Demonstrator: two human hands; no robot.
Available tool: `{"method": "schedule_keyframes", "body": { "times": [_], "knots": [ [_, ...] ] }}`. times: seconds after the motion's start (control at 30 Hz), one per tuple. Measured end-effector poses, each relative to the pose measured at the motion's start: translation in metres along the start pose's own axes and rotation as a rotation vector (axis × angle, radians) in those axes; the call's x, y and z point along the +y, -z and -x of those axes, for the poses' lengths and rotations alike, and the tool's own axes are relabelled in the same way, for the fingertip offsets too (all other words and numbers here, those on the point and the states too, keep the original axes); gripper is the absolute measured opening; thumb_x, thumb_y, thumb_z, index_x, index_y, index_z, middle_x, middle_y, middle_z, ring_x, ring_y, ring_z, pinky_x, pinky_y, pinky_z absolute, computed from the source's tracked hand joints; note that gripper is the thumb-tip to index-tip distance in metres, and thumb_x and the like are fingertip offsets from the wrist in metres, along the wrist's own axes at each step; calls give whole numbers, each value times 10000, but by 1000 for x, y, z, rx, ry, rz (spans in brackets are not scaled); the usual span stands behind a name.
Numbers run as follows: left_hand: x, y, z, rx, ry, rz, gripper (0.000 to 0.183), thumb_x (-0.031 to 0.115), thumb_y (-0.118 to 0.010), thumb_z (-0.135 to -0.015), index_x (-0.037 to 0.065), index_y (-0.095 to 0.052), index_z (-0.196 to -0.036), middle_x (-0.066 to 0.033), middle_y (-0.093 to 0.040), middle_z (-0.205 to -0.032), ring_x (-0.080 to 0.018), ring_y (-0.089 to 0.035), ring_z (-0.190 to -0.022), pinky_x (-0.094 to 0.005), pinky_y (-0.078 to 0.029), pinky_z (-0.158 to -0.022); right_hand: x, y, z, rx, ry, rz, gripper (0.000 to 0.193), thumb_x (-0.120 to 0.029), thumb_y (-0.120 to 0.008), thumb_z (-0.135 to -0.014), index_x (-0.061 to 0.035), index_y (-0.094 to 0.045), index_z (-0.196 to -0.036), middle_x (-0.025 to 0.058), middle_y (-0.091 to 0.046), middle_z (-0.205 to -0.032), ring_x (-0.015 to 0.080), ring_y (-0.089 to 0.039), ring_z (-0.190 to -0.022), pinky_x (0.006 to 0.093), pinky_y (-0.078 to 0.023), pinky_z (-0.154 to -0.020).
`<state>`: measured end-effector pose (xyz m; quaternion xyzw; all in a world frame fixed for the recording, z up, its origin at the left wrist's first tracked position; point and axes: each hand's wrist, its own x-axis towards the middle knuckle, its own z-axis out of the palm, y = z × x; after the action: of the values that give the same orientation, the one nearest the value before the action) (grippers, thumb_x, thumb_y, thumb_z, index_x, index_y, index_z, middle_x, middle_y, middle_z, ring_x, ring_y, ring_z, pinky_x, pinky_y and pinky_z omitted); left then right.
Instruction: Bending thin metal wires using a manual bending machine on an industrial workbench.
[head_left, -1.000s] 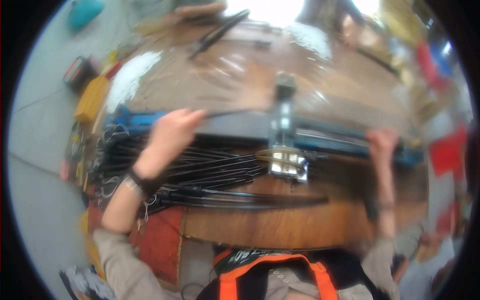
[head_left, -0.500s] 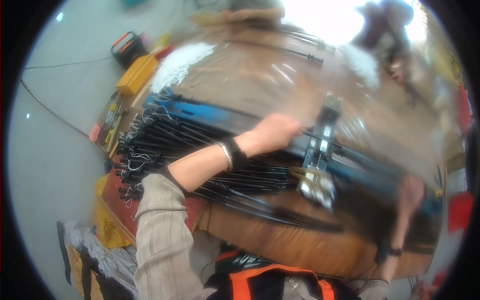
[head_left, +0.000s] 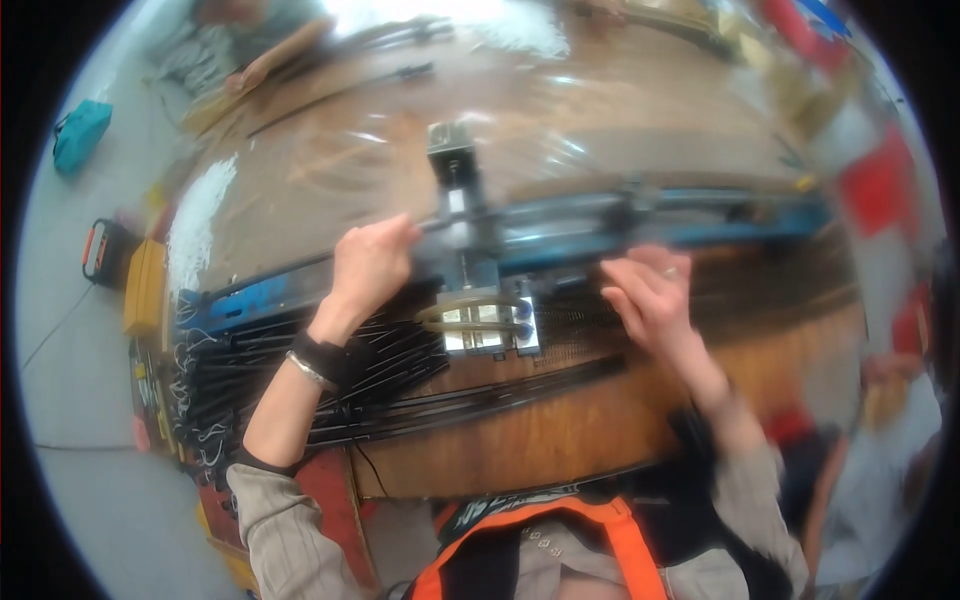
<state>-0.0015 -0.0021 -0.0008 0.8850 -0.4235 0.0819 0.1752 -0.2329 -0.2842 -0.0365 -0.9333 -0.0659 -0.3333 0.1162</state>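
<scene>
A wooden workbench [head_left: 560,440] fills the view. Nearest, black rods [head_left: 300,385] are piled at its left edge. The left hand [head_left: 368,268] is closed around a thin dark rod [head_left: 300,265] lying along a blue rail [head_left: 640,225]. The right hand [head_left: 650,300] is held with loosely spread fingers just beside a metal clamp block [head_left: 480,320], gripping nothing.

Teal bag [head_left: 80,133] on the floor, orange-black case [head_left: 102,252]

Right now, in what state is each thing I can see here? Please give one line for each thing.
left hand: closed around a thin dark rod on the machine.
right hand: open, fingers spread, beside the blue rail.
thin dark rod: gripped at one end, lying along the rail.
blue rail: lying across the wooden table.
bundle of black rods: lying piled on the table, under the left forearm.
metal block: sitting at the rail's middle.
</scene>
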Motion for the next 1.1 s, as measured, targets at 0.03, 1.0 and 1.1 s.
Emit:
{"method": "schedule_keyframes", "body": {
  "times": [0.03,1.0,1.1],
  "knots": [
    [1,1,-1,-9,-14,4,169,179,-566,-926,51,-559,-816,-190,-606,-729,-415,-599,-715,-490,-458,-614,-3,-1,0,-14,-19,-42,289,-158,-716,-828,-66,-695,-1101,77,-703,-1020,289,-615,-1004,397,-373,-882],
    [-93,24,-8,322,-209,-808,147,168,-556,-899,121,-621,-1023,-103,-650,-967,-279,-640,-933,-416,-490,-775,-54,-4,87,-471,101,-7,224,-108,-676,-658,-80,-556,-844,109,-555,-872,299,-549,-838,422,-437,-701],
    [28,38,48,-317,-12,-407,107,102,-577,-798,121,-672,-753,-91,-640,-718,-308,-649,-733,-423,-509,-645,-44,-1,98,-321,-105,-207,174,2,-595,-607,-67,-536,-756,116,-520,-765,315,-541,-751,393,-441,-637]
  ]
}}
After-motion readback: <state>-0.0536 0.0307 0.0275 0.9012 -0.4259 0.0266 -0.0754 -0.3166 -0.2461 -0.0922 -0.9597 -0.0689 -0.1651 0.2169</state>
